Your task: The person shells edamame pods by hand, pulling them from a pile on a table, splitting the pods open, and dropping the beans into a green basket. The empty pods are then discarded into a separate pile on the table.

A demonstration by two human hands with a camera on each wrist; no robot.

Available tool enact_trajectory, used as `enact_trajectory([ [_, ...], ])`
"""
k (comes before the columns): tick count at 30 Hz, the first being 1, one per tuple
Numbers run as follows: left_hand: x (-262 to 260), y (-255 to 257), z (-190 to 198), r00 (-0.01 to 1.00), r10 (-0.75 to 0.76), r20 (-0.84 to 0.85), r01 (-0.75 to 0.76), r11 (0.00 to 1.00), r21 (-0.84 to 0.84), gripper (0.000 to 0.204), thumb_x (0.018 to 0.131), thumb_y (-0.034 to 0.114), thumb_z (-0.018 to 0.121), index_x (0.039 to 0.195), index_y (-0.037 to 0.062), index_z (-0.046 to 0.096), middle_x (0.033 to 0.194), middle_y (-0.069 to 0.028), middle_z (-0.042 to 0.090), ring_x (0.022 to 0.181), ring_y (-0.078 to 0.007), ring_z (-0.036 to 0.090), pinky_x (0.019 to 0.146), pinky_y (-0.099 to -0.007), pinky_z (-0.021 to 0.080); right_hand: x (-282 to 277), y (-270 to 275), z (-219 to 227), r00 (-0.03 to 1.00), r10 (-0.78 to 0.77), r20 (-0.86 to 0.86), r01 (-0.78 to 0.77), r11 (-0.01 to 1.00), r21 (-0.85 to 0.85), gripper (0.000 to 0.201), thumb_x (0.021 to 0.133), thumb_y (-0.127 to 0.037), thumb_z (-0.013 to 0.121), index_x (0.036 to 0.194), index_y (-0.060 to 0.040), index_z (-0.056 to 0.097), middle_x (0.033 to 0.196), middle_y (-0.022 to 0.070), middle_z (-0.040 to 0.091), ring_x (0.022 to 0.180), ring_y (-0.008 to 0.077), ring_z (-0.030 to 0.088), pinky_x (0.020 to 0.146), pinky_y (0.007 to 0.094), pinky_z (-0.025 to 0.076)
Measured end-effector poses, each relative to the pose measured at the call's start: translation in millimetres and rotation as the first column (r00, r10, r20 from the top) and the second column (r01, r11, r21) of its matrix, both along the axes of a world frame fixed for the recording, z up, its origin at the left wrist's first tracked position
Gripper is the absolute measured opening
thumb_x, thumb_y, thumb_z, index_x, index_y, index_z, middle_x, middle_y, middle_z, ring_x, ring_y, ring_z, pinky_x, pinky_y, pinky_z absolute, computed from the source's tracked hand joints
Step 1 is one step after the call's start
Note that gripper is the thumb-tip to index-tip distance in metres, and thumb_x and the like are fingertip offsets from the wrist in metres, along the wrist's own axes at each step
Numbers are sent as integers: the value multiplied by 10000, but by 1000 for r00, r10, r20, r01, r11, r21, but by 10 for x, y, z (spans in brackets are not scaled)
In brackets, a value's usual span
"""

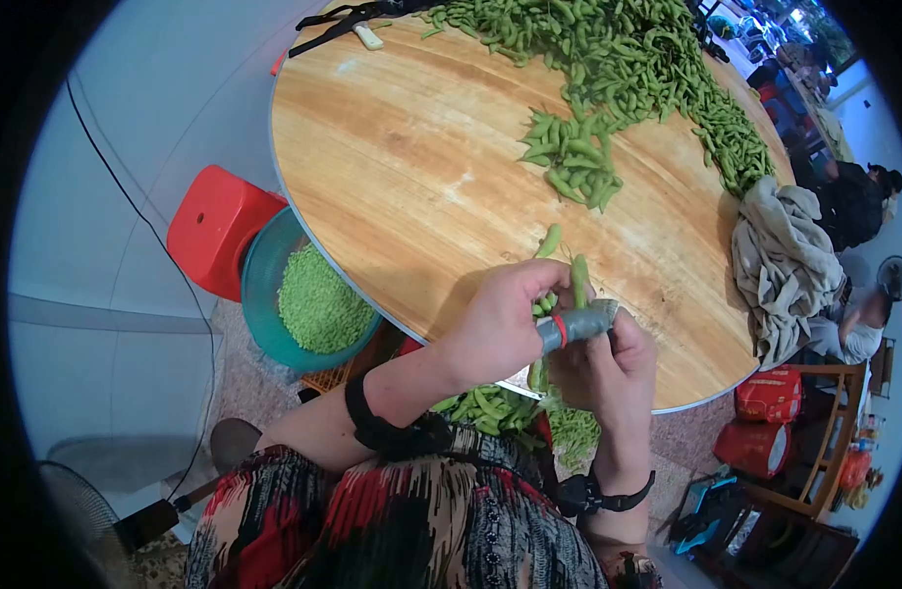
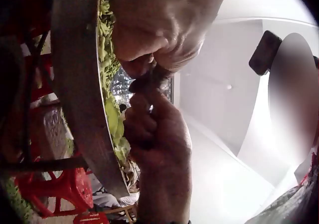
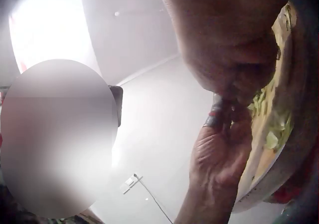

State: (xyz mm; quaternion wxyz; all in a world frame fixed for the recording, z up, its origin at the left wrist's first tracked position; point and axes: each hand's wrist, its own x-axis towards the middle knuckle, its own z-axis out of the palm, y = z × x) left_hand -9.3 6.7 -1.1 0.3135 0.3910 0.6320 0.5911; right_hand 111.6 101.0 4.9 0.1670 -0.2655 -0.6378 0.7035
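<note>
Both hands meet over the near edge of the round wooden table. My left hand wears a grey thumb cover with a red band and holds green soybean pods in its curled fingers. My right hand has its thumb and curled fingers at the tip of that cover, gripping a pod mostly hidden by the hands. One pod sticks up between the hands, and another pod lies just beyond the left fingers. In the left wrist view, the right hand faces the left hand, fingertips close together.
A large heap of pods covers the table's far side, with a smaller pile nearer. A teal basin of shelled beans stands lower left beside a red stool. A crumpled cloth lies at the right edge.
</note>
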Motion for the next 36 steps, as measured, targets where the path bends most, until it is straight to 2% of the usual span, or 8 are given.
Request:
enact_trajectory([
  [2, 1, 13, -30, 999, 3, 35, -3, 1000, 4, 165, 803, 79, 643, 954, 25, 607, 781, 6, 572, 749, -63, 511, 698, -225, 426, -8, 8, -30, 996, -39, 77, 21, 975, 222, 105, 893, -41, 449, 840, -24, 537, 616, -21, 506, 564, 52, 461, 529, 191, 371],
  [9, -108, 9, -42, 831, -210, 515, 151, 976, 155, 259, 833, 36, 594, 1092, 18, 583, 895, -18, 606, 840, -73, 529, 776, -232, 437, 28, 225, 4, 995, 91, -47, -102, 859, -502, 154, 907, -171, 497, 863, -31, 545, 559, -10, 492, 401, 25, 328, 367, 183, 202],
  [19, -93, 58, -87, 989, -145, 1, 145, 989, 16, 326, 858, 13, 549, 1183, 15, 520, 1190, -60, 561, 866, -53, 515, 804, -223, 440, -105, 260, -21, 1000, -11, -21, 19, 908, 418, 90, 861, -52, 556, 919, 8, 591, 692, -11, 564, 618, 53, 485, 556, 209, 407],
  [21, -113, 65, -164, 782, -194, 592, 183, 980, 80, 321, 867, 28, 537, 1187, 21, 521, 1194, -71, 559, 872, -43, 521, 759, -204, 444, -108, 253, -3, 1000, -13, 12, 5, 841, 541, 83, 857, -51, 562, 906, 9, 594, 695, -9, 566, 618, 56, 490, 550, 209, 405],
  [27, -135, 62, -126, 440, -207, 874, 77, 978, 193, 298, 870, 19, 520, 1168, 21, 537, 1207, -71, 547, 799, -46, 533, 619, -145, 402, -174, 143, -67, 985, -163, -50, 149, 681, 716, 96, 805, -44, 608, 881, 7, 579, 619, 96, 572, 534, 160, 563, 496, 266, 421],
  [30, -131, 85, -139, 634, -191, 749, 121, 982, 148, 289, 874, 9, 496, 1160, 7, 537, 1189, -85, 559, 747, -38, 521, 577, -130, 382, -200, 97, -58, 982, -177, -57, 135, 464, 876, 96, 772, -38, 614, 859, -12, 581, 629, 177, 549, 554, 309, 579, 486, 322, 438],
  [34, -137, 65, -174, 636, -141, 758, 90, 990, 109, 283, 876, 20, 494, 1154, -1, 543, 1059, -55, 602, 704, -30, 504, 552, -131, 368, -183, 67, -33, 988, -156, -6, 86, 509, 856, 74, 795, -34, 599, 860, -2, 584, 633, 147, 571, 537, 234, 586, 494, 295, 434],
  [36, -139, 52, -165, 581, -156, 799, 92, 988, 126, 251, 874, 43, 515, 1116, 0, 569, 910, -20, 605, 689, -20, 495, 539, -132, 348, -164, 94, -76, 984, -158, -84, 177, 808, 562, 65, 825, -35, 577, 862, 17, 587, 647, 75, 591, 553, 117, 549, 511, 255, 418],
])
